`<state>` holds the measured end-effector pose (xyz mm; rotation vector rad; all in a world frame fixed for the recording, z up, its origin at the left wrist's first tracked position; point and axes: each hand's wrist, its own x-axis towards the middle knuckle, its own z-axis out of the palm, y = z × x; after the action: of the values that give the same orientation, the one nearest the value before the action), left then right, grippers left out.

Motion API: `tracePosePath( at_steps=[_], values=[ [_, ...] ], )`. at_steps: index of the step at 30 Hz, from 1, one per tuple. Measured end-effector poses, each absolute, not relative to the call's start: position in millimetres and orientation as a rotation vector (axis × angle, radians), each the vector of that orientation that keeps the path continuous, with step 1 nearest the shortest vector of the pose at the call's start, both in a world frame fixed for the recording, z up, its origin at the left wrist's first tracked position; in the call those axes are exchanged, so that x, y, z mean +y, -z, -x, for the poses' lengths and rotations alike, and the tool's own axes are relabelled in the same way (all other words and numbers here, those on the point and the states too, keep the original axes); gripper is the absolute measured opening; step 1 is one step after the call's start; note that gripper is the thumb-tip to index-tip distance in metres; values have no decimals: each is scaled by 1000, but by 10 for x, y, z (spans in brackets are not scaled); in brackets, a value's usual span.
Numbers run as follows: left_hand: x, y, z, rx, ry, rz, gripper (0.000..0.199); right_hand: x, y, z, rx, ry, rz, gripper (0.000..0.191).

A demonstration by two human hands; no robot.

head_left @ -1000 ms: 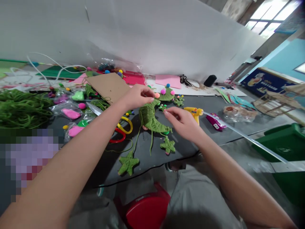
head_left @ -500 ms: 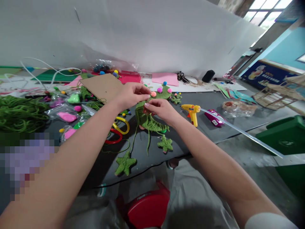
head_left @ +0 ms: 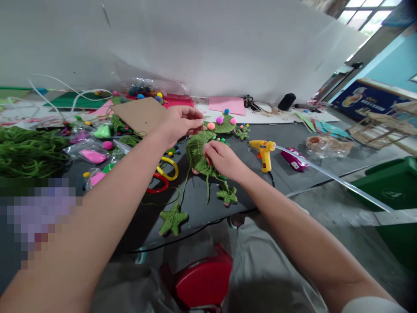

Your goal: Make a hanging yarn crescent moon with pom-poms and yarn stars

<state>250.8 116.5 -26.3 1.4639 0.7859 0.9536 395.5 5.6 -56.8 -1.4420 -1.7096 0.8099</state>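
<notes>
Writing first: blue sign (head_left: pixel 365 99) at far R has pale lettering & a drawn figure, but chars too small to read. Green bin (head_left: pixel 392 178), also R, bears a pale round emblem (no words legible). Yellow glue gun (head_left: pixel 265 153) has a small dark label, unreadable; purple item (head_left: pixel 293 159) just beside it shows a white label, likewise.

Containers: clear bags on the L side of the dark table (head_left: pixel 319 169) — pink bag (head_left: pixel 94 155) w/ a bright pink lump, green bag (head_left: pixel 102 131) w/ a light green one. Clear bag w/ brown stuff (head_left: pixel 329 145) sits R of the purple item. Bin's contents can't be seen.

Green yarn crescent (head_left: pixel 196 150) lies mid-table, under & between the hands, loose yarn tails toward the near edge. L hand (head_left: pixel 183 124) is over its upper end, thumb & fingertips near each other — can't tell if a thread's pinched there. R hand (head_left: pixel 222 160) is at the crescent's R part, fingers curled in; can't tell if it grips anything.

Nearby: two yarn stars, big star (head_left: pixel 173 219) & small star (head_left: pixel 227 194), closer to the edge; scissors (head_left: pixel 169 168) w/ red & yellow handles; pompom-topped piece (head_left: pixel 224 125) behind the crescent.
</notes>
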Motion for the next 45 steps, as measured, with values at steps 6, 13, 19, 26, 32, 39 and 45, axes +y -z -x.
tracePosePath(
  at_steps=[6, 13, 19, 26, 32, 39, 45],
  values=[
    [1118, 220, -2494, 753, -953, -1349, 13, -14, 549, -3943, -1768, -624, 1473, 32],
    [1156, 254, -2434, 719, -1001, -1276, 20, -136, 509, -3918, -1815, -437, 1519, 36],
    [1175, 281, -2437, 693, -975, -1276, 19, -213, 494, -3937, -1847, -446, 1526, 30],
    [1270, 348, -2353, 748, -831, -1550, 15, -229, 425, -4034, -1756, -486, 1562, 30],
    [1342, 349, -2200, 740, -777, -1783, 22, -211, 406, -4113, -1711, -481, 1590, 28],
    [1352, 379, -2195, 730, -751, -1949, 23, -181, 428, -4178, -1692, -476, 1576, 27],
    [1282, 336, -2229, 771, -755, -1856, 21, -188, 425, -4180, -1686, -447, 1584, 25]
  ],
)
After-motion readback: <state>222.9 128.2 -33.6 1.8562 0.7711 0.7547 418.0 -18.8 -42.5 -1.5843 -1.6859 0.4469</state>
